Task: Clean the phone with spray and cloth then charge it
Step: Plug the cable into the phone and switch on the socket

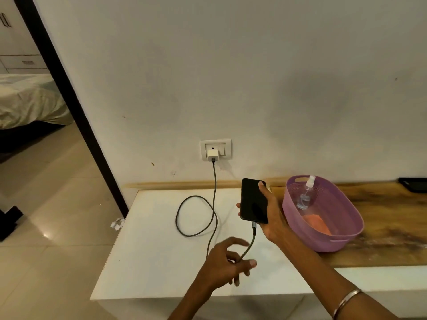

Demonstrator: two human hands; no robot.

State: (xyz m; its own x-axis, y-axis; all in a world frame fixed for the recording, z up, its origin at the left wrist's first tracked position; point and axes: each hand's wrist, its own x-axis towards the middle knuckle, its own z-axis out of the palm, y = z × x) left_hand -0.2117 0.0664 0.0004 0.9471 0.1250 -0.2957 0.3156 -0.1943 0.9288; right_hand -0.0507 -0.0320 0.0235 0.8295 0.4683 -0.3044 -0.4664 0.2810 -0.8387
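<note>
My right hand [272,215] holds a black phone [253,200] upright above the white table [150,262], screen dark. A grey braided cable [213,192] is plugged into the phone's bottom end and loops over the table up to a white charger [212,155] in the wall socket [216,149]. My left hand [225,264] hovers below the phone, fingers spread, the cable passing between them. A clear spray bottle [306,195] and an orange cloth [316,224] lie inside the purple basket [298,227].
The purple basket stands on a wooden counter [388,229] right of the white table. A dark object [413,184] lies at the far right by the wall. To the left, a dark door frame [76,112] opens onto a room with a bed [27,100]. Crumpled paper [116,224] lies on the floor.
</note>
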